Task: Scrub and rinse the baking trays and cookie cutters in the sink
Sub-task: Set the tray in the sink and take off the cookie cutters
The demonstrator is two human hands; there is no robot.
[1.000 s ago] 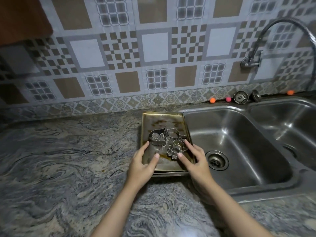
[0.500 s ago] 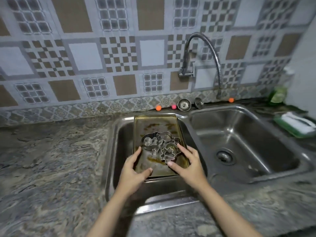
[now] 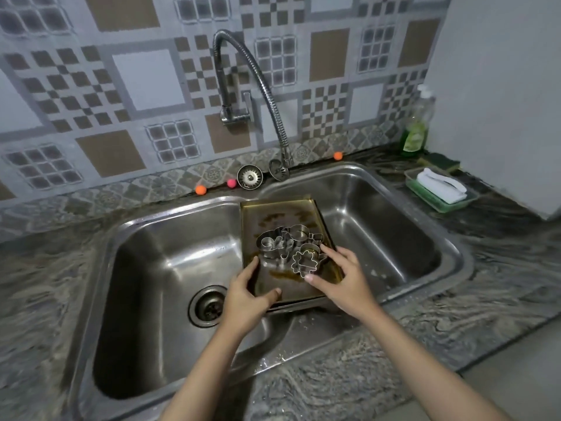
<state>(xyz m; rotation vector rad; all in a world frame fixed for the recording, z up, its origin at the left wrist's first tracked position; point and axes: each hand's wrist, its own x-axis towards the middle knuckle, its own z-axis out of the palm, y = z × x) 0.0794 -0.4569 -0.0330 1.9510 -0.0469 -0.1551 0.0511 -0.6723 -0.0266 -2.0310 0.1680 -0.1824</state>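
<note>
Both forearms reach in from the lower edge, angled toward the middle of the double sink (image 3: 431, 238). My left hand (image 3: 247, 294) grips the near-left corner of the baking tray (image 3: 273, 214): thumb curled over the rim onto the tray floor, index lying along the left edge, remaining fingers tucked beneath. My right hand (image 3: 346, 278) holds the near-right edge, thumb pressed on the tray floor, fingers spread over the right rim.

Hard to read: the undersides of both hands; I can't tell how far the fingers wrap below. A second dark edge shows under the near rim, possibly another tray, not certain. The cookie cutters (image 3: 291, 247) overlap in a shiny heap; a flower outline is clear, the others are tangled.

Tray sits over the divider between the two basins, far end under the faucet (image 3: 252, 86) spout. Cutters lie on the tray floor, just ahead of both thumbs; right index fingertip touches the heap's right side. Brown stains on tray.
</note>
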